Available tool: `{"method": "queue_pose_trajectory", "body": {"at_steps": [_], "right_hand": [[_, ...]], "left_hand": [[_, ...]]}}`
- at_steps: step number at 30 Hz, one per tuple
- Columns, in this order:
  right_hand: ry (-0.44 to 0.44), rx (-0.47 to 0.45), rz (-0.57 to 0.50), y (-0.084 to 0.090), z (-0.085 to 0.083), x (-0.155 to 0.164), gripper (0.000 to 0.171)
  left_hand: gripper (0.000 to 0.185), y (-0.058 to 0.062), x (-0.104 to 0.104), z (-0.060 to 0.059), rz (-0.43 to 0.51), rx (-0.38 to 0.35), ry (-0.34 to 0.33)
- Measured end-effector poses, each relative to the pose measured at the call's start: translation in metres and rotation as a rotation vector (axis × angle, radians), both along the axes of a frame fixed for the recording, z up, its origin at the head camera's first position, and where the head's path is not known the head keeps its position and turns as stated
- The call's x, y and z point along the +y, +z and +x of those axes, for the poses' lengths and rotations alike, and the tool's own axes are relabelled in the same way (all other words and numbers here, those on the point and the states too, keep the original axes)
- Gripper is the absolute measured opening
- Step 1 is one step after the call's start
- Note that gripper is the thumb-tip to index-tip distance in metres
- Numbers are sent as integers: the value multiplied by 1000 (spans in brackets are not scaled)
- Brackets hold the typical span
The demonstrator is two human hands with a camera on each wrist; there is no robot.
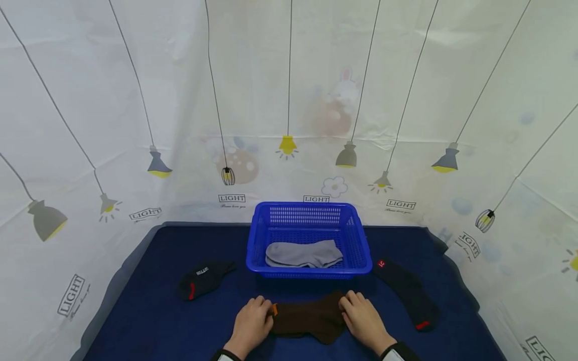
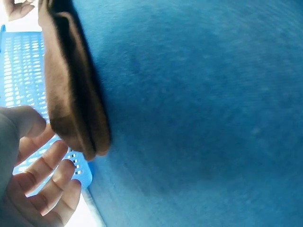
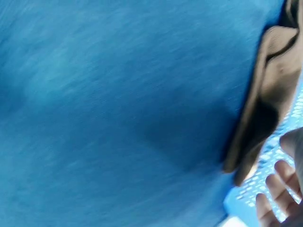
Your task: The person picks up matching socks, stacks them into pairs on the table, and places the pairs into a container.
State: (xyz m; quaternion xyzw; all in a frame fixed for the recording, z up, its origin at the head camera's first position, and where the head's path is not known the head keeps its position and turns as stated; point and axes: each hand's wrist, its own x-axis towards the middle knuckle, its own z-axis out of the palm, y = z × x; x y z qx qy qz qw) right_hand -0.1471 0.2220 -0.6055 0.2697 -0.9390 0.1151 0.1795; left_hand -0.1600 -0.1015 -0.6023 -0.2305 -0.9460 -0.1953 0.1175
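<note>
A pair of brown socks (image 1: 307, 318) lies flat across the front middle of the table, an orange mark at its left end. Two layers of the brown fabric show in both wrist views. At that left end is my left hand (image 1: 253, 323), its fingertips against the edge and its fingers loosely bent in the left wrist view. My right hand (image 1: 366, 321) is at the other end, fingertips by the fabric; in the right wrist view its fingers (image 3: 279, 191) are spread and grip nothing. Behind the socks stands a blue basket (image 1: 307, 274) holding folded grey socks (image 1: 304, 254).
A black sock (image 1: 203, 281) with a red patch and white lettering lies left of the basket. To the right is another black sock (image 1: 406, 291) with red patches. The dark blue tabletop (image 1: 158, 321) meets a lamp-printed white sheet (image 1: 280, 90) at the back and sides.
</note>
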Motion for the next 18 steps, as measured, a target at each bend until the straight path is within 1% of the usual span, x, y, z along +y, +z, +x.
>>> {"method": "queue_pose_trajectory", "body": {"at_steps": [3,5,8,10,13,16,18], "right_hand": [[101,11,-25,4,3,-9,31],[169,20,-23,4,5,-14,31],[231,14,1,1,7,-21,31],[242,-1,21,-2,8,-24,30],[231,-40,43,-7,8,-27,29],[212,-73,63,-13,7,-29,29],[203,-77,75,-16,7,-31,30]], "left_hand": [[15,2,-1,-2,26,27,41],[18,3,-1,-4,23,29,74],[20,2,-3,-7,-8,-10,110],[20,1,-4,-9,-27,-50,126],[20,-3,-3,-11,-37,-102,141],[21,-8,-2,-11,-31,-127,145],[22,-9,-1,-11,-23,-133,147]]}}
